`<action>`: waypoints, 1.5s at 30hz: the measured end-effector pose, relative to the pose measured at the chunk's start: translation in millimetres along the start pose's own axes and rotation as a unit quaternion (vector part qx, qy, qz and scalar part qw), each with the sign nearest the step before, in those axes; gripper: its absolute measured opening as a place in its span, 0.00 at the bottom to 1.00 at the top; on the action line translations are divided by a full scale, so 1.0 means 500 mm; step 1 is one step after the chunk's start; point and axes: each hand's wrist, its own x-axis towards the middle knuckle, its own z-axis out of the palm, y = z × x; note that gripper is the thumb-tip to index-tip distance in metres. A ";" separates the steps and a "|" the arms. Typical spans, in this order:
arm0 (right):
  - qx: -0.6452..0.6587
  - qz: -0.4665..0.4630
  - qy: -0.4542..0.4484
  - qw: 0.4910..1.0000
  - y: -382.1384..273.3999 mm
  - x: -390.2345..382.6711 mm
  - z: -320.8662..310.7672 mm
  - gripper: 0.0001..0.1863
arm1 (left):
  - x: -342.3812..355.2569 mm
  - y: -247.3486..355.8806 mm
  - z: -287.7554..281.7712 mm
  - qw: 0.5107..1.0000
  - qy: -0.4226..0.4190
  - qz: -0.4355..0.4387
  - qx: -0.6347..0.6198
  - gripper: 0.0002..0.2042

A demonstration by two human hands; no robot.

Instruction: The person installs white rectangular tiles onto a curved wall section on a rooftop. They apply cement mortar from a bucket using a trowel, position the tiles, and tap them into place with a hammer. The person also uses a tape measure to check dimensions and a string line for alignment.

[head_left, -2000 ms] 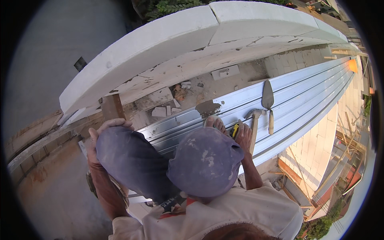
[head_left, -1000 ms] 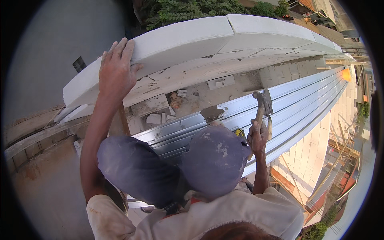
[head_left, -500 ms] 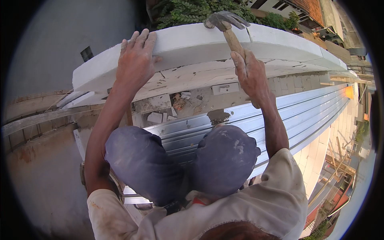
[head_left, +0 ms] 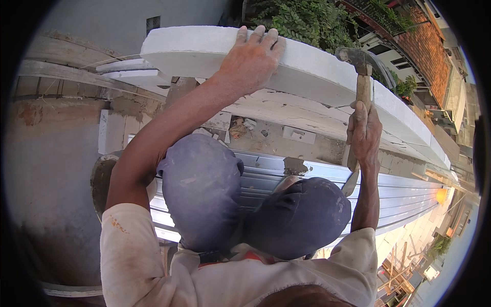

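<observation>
A long white block [head_left: 204, 45] lies along the top of a wall of pale blocks [head_left: 302, 110]. My left hand [head_left: 250, 61] rests on it, fingers stretched over the upper edge and palm against the near face. My right hand [head_left: 365, 132] is closed around the wooden handle of a claw hammer [head_left: 364, 84]. The hammer's dark metal head stands at the wall's top edge, close to a joint between blocks. Below that hand, a pale pointed blade [head_left: 351, 184] shows beside my right knee; whether the hand also holds it, I cannot tell.
Ribbed metal sheeting [head_left: 394, 192] runs below my knees alongside the wall. Block scraps and debris [head_left: 240, 127] lie on the ledge between them, and a mortar patch [head_left: 295, 166] sits on the sheeting. Green foliage [head_left: 307, 23] and a tiled roof [head_left: 427, 43] appear beyond the wall.
The view has swung, so the wall sits further right. My left hand has shifted rightward along the block. The hammer has also moved right, to the joint, and its handle is more upright.
</observation>
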 end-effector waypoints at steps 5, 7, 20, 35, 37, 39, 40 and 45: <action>0.052 0.088 -0.095 0.990 -0.115 0.028 -0.028 0.34 | -0.014 -0.009 0.002 1.000 -0.004 -0.002 -0.024 0.26; 0.062 0.019 -0.094 0.993 -0.190 0.038 -0.022 0.33 | -0.023 -0.008 0.004 1.000 0.022 0.003 0.002 0.24; -0.262 -0.438 -0.250 0.823 -0.753 0.303 0.342 0.30 | -0.059 -0.033 0.002 0.999 -0.035 -0.020 0.004 0.21; -0.610 -0.453 -0.381 0.527 -0.966 0.244 0.644 0.29 | -0.021 -0.015 -0.012 0.999 -0.020 0.009 0.023 0.24; -0.566 -0.429 -0.406 0.575 -0.986 0.250 0.639 0.27 | -0.021 -0.015 -0.014 1.000 -0.022 0.012 0.018 0.24; -0.465 -0.489 -0.366 0.641 -0.923 0.308 0.661 0.26 | -0.019 -0.017 -0.040 0.998 -0.042 0.043 0.000 0.24; -0.393 -0.539 -0.327 0.669 -0.908 0.304 0.667 0.26 | -0.017 -0.016 -0.035 0.999 -0.035 0.037 -0.001 0.24; -0.563 -0.481 -0.367 0.564 -0.929 0.283 0.669 0.26 | -0.018 -0.016 -0.017 1.000 -0.014 0.025 0.013 0.24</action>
